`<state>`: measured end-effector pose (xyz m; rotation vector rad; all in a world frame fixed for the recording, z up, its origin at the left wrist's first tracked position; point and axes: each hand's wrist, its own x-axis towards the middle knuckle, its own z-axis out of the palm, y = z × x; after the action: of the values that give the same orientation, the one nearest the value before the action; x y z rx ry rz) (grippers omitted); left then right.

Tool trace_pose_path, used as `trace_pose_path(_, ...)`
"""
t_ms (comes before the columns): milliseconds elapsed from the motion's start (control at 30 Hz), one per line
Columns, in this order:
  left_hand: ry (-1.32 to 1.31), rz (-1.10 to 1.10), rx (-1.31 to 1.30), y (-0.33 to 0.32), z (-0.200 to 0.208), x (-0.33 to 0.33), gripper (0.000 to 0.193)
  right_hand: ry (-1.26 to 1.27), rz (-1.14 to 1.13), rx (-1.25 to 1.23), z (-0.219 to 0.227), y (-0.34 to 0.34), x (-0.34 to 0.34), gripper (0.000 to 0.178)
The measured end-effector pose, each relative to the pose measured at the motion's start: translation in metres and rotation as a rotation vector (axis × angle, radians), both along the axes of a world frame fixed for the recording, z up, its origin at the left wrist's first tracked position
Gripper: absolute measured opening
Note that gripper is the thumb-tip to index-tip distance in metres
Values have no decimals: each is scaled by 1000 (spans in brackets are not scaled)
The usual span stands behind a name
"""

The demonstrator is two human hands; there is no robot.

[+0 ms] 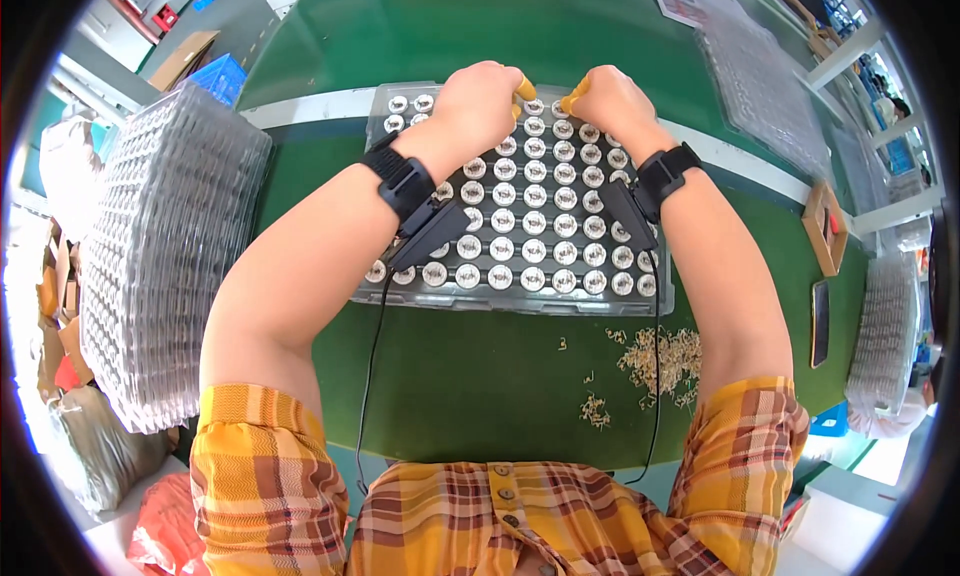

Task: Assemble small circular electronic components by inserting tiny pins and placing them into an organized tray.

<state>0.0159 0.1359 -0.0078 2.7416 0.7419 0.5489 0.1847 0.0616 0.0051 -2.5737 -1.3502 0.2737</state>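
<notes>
A clear plastic tray (500, 303) lies in front of me, filled with rows of small round white discs (535, 194) that have dark marks on top. Over its far edge, my left hand (482, 101) is closed, with yellow finger covers on its thumb and fingertip pinched toward the back row. Just to the right, my right hand (610, 104) is also closed, its yellow-covered fingertips down at a disc in the back row. Whatever either pinch holds is too small or hidden to make out. Each wrist wears a black strap with a cabled device.
Tall stacked clear trays (165, 256) stand at the left. A pile of tiny pale pieces (662, 361) lies near me on the green table (470, 376). At the right are a phone (820, 323), a small cardboard box (824, 228) and more trays (765, 96).
</notes>
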Motion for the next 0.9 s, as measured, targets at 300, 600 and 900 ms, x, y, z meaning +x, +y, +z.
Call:
trace_pose_path(300,41,-182,154,20,-14,24,19,-9,162,104,20,-40,-1,20)
trace_pose_path(600,-410,-259,415,-23,-47,-30,16,264,398,120,48,-162,-79,10)
trace_pose_path(900,-337,-125,-1078,-185,-6,-152,34,-1,425,235,-23,-235,-118,9)
